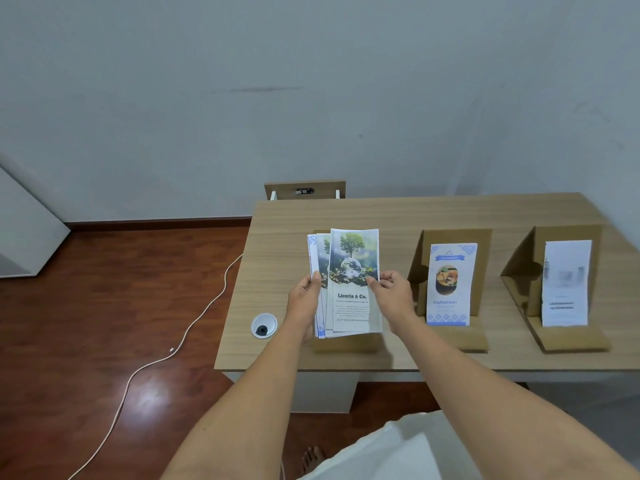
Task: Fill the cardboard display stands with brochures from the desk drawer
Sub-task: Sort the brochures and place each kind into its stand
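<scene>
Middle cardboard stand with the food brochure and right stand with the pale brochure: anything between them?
Nothing: the head view shows only bare wooden desktop between middle stand and right stand.

The fanned stack of printed paper brochures point(346, 289) hides most of the brown cardboard display stand point(344, 342) behind it. Small print on the pale white brochure point(566, 284), far right of that stack, is unreadable.

Single head view: looks forward-down from above near edge of desk point(277, 244), close.
</scene>
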A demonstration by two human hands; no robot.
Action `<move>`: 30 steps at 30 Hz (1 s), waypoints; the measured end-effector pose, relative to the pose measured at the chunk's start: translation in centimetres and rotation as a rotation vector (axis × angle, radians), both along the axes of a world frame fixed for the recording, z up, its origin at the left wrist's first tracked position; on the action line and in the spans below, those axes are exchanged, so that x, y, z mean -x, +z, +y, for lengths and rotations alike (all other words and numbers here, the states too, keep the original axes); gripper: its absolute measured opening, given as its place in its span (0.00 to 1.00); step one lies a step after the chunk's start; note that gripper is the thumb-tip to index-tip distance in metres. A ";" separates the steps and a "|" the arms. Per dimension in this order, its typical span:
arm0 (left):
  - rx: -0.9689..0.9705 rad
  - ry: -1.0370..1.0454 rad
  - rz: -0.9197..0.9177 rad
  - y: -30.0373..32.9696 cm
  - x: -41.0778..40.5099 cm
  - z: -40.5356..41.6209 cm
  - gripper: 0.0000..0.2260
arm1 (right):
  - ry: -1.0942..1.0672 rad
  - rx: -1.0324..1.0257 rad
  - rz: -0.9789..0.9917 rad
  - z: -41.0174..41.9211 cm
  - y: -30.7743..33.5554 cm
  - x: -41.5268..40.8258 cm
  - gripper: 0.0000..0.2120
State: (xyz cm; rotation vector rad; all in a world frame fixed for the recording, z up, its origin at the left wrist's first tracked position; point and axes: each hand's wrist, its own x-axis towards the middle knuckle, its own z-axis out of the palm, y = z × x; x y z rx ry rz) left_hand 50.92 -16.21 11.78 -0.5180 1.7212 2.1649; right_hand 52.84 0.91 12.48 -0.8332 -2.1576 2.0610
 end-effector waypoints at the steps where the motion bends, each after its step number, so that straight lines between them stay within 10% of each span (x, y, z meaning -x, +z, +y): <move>1: -0.022 0.005 -0.003 0.1 0.0 -0.1 0.14 | -0.002 0.012 -0.001 0.0 0.1 0.0 0.06; 30: -0.149 -0.069 -0.029 -0.1 0.3 -1.1 0.15 | 0.105 0.080 0.013 0.5 0.1 -0.4 0.04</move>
